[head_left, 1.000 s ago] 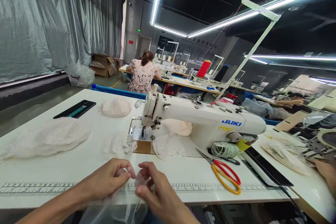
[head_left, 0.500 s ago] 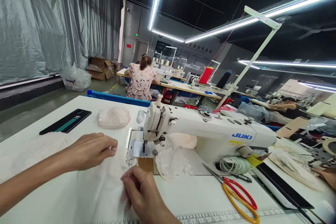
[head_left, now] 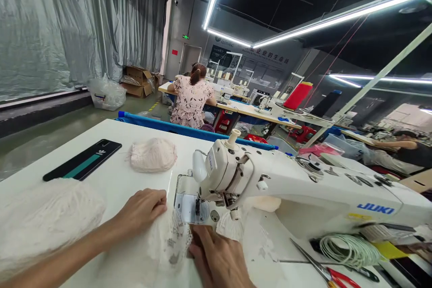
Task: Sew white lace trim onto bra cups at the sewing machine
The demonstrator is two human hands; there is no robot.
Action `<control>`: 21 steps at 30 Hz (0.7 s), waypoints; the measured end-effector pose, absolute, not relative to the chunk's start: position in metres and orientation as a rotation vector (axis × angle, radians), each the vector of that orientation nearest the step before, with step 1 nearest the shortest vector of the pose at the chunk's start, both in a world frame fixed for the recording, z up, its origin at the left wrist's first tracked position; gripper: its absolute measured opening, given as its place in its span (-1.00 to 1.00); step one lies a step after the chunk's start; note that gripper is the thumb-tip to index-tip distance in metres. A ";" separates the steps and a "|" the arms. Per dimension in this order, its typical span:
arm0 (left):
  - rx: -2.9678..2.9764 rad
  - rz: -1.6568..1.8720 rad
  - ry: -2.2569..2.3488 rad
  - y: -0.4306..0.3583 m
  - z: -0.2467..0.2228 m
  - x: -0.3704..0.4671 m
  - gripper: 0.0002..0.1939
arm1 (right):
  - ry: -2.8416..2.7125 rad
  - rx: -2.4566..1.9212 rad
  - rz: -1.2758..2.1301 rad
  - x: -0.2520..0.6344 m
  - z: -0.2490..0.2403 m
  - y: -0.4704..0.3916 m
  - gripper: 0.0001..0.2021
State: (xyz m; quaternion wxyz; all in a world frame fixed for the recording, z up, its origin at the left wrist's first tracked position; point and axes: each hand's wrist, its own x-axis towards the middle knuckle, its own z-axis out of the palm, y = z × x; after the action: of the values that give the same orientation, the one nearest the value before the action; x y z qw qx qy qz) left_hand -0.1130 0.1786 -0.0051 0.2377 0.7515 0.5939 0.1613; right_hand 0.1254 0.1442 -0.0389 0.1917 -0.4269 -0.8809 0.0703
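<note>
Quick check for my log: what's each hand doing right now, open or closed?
Left hand: closed, pinching the white lace fabric.
Right hand: fingers curled at the lace edge; grip can't be told.

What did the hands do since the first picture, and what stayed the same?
The left hand and right hand moved forward, from the front edge of the table to the lacy white cloth by the sewing machine. The left is now at the cloth's left, the right at its right edge; I can't tell if either grips it. The phone and scissors stayed on the table.
</note>
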 end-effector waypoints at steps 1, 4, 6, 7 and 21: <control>2.061 0.450 1.631 0.173 -0.008 -0.109 -0.79 | -2.489 -1.210 0.134 0.136 -0.038 0.144 -0.79; 2.073 0.454 1.589 0.157 -0.018 -0.090 -0.76 | -2.478 -1.312 -0.009 0.174 -0.039 0.141 -0.78; 2.078 0.454 1.543 0.148 -0.024 -0.075 -0.75 | -2.459 -1.388 -0.106 0.199 -0.039 0.137 -0.78; 2.076 0.454 1.524 0.144 -0.026 -0.068 -0.75 | -2.455 -1.426 -0.145 0.209 -0.038 0.135 -0.78; 1.893 0.381 1.468 0.145 -0.009 -0.060 -0.85 | -2.517 -0.753 -0.133 0.130 -0.028 0.133 -0.52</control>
State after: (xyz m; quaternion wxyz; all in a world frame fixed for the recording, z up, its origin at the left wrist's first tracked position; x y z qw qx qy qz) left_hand -0.0599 0.1451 -0.0093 0.3502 0.7309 0.5670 0.1471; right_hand 0.1297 0.1333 -0.0277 0.2526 -0.2768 -0.9258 -0.0490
